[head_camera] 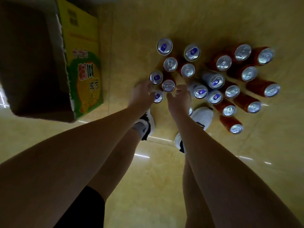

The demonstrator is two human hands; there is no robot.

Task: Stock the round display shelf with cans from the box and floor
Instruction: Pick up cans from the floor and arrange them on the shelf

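My left grip (142, 91) sits just left of centre frame, fingers curled around a blue-tab can (158, 96) on the floor (213, 22); whether they already press its side I cannot tell, since the hand hides the can's body. My right grip (178, 96) hangs beside it, fingers spread and loosely bent, holding nothing, its fingertips near a silver-top can (168, 85) that stands between both hands. Just above my left grip stands another blue-tab can (156, 77). Further up, more cans stand upright in a loose bunch, the topmost at (164, 46). To the right of my right grip a second cluster (230, 83) fills the centre-right of the frame: blue-tab cans nearest, red cans beyond, all upright and close together, some touching. My shoes show below the hands, the left one (146, 124) and the right one (203, 117), with one can partly hidden behind my right wrist. At upper left an open cardboard box (37, 63) with a yellow-green printed side stands well apart from the cans.
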